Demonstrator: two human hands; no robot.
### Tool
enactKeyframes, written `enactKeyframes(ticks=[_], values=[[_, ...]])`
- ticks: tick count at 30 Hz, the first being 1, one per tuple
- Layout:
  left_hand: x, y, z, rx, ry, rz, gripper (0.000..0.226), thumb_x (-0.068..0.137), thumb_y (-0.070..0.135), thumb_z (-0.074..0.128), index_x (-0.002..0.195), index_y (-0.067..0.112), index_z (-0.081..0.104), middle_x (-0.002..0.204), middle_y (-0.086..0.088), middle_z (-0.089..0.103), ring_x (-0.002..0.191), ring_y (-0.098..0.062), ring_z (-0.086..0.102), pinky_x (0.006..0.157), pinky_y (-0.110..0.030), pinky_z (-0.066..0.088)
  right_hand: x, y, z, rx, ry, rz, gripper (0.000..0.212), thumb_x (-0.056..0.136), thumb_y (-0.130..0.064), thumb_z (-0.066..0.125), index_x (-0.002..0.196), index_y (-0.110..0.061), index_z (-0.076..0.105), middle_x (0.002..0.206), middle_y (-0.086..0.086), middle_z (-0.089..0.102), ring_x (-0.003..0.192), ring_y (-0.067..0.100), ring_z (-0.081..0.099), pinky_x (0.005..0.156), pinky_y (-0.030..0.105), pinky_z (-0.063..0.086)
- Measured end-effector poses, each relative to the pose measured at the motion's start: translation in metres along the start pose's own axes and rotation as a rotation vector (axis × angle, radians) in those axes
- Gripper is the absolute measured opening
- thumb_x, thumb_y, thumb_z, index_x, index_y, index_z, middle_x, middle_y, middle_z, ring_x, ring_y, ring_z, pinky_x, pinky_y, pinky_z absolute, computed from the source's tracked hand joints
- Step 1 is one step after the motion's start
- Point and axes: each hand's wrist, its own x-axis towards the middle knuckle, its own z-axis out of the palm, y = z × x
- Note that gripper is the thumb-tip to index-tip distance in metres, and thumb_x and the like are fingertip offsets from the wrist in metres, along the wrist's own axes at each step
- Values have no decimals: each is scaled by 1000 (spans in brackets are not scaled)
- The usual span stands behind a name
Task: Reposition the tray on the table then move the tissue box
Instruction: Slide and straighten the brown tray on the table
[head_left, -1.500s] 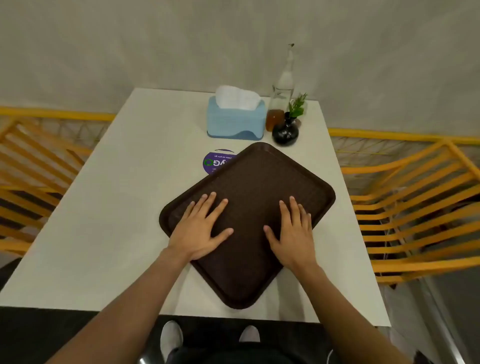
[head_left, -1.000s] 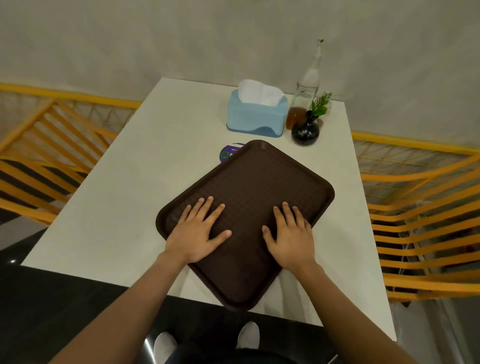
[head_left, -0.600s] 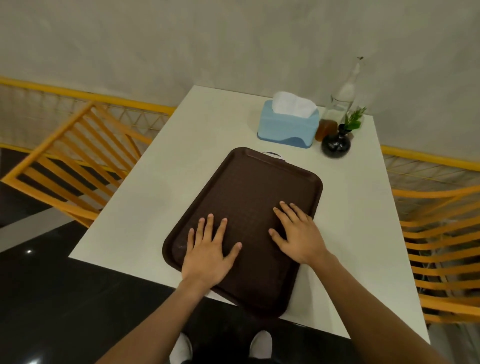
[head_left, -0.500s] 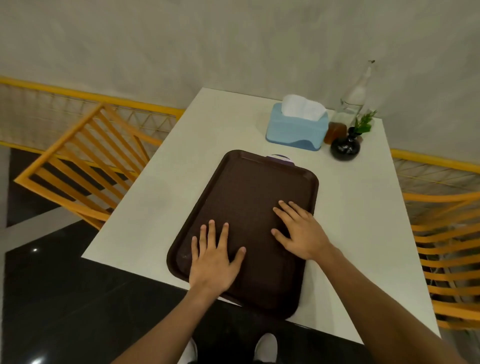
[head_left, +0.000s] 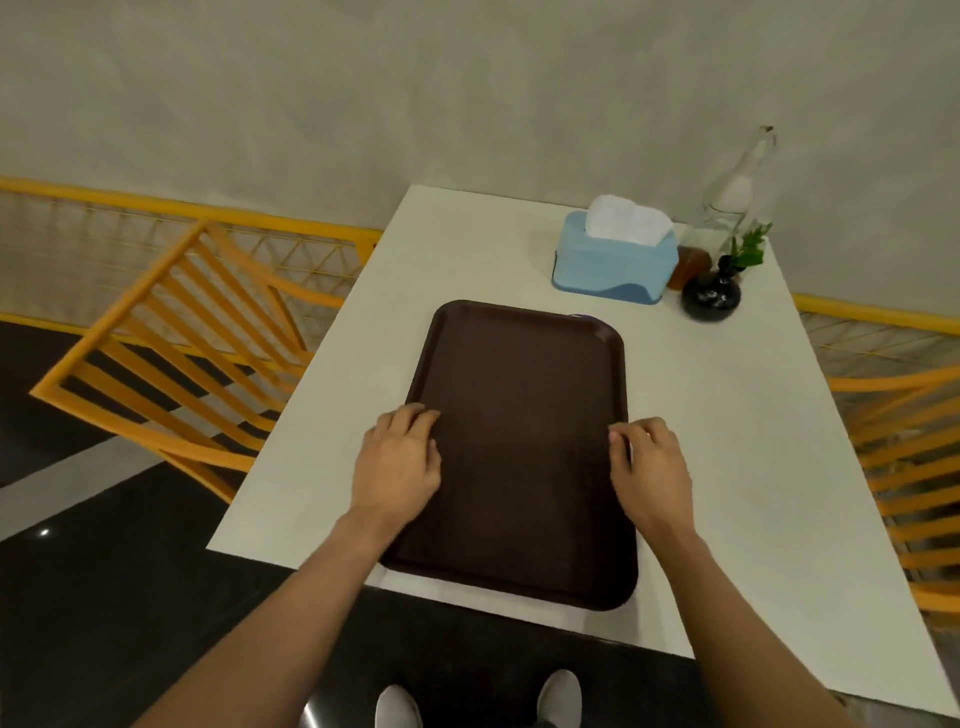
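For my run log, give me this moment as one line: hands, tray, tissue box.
left hand: on tray's left edge | right hand: on tray's right edge | tray: flat on table | tissue box: untouched, beyond tray

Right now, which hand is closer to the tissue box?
Right hand, on the tray's right edge, below the tissue box. Left hand is across the tray.

One brown tray (head_left: 519, 441) lies on the one white desk (head_left: 727, 441). There is one blue tissue box (head_left: 613, 265), one glass bottle (head_left: 727, 208) and one black vase (head_left: 710, 297) with a green sprig. Two hands show: the left hand (head_left: 397, 462) and right hand (head_left: 649, 467). Two orange chairs (head_left: 171, 353) flank the desk, and two white shoes (head_left: 397, 706) show below.
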Motion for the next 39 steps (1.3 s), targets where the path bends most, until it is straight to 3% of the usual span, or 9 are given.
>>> enactKeyframes(ticks=[5, 10, 13, 21, 25, 31, 36, 39], values=[[14, -31, 16, 79, -56, -33, 55, 100, 25, 42, 153, 10, 37, 151, -13, 47, 137, -31, 44, 113, -45, 36, -27, -5, 4, -102, -54, 233, 43, 104, -33, 49, 142, -12, 54, 128, 15, 60, 111, 35, 59, 92, 49, 51], [4, -41, 35, 116, -107, -84, 60, 103, 30, 32, 159, 13, 19, 163, -10, 31, 153, -28, 19, 125, -46, 9, -27, -13, 12, -173, -90, 227, 42, 107, -29, 39, 143, -12, 52, 121, 14, 63, 107, 35, 57, 90, 50, 47], [0, -46, 36, 89, -92, -124, 60, 103, 28, 33, 159, 12, 20, 164, -10, 27, 154, -29, 13, 125, -48, 5, -10, -18, 17, -204, -103, 172, 43, 107, -30, 40, 146, -14, 50, 121, 14, 62, 108, 35, 55, 91, 50, 46], [31, -79, 29, 47, -50, -268, 57, 104, 27, 27, 160, 15, 19, 165, -4, 28, 154, -24, 13, 125, -44, 5, 45, -46, 51, -140, -174, 43, 50, 106, -36, 45, 153, -19, 41, 149, 9, 49, 136, 32, 43, 113, 53, 33], [54, -105, 23, 36, -44, -284, 55, 106, 30, 23, 160, 18, 18, 165, -3, 27, 154, -21, 12, 125, -42, 5, 63, -69, 69, -129, -214, 13, 56, 105, -36, 47, 156, -15, 35, 154, 9, 46, 143, 30, 40, 122, 53, 25], [84, -142, 13, 34, -37, -228, 54, 107, 30, 26, 159, 17, 24, 161, -3, 36, 153, -22, 21, 124, -43, 15, 68, -97, 89, -115, -266, 43, 64, 107, -40, 37, 161, -14, 17, 164, 8, 31, 153, 28, 24, 125, 53, 14], [106, -158, 5, -9, -73, -142, 54, 106, 27, 29, 158, 13, 23, 159, -6, 38, 151, -23, 25, 124, -44, 21, 63, -114, 93, -150, -281, 88, 74, 104, -56, 29, 162, -15, 10, 168, 8, 22, 155, 30, 15, 124, 53, 8], [112, -163, 1, -61, -80, -95, 54, 106, 24, 31, 158, 11, 24, 160, -9, 36, 151, -25, 26, 123, -46, 23, 59, -121, 94, -154, -276, 118, 74, 104, -56, 29, 162, -15, 7, 168, 8, 22, 155, 30, 14, 124, 56, 9]])
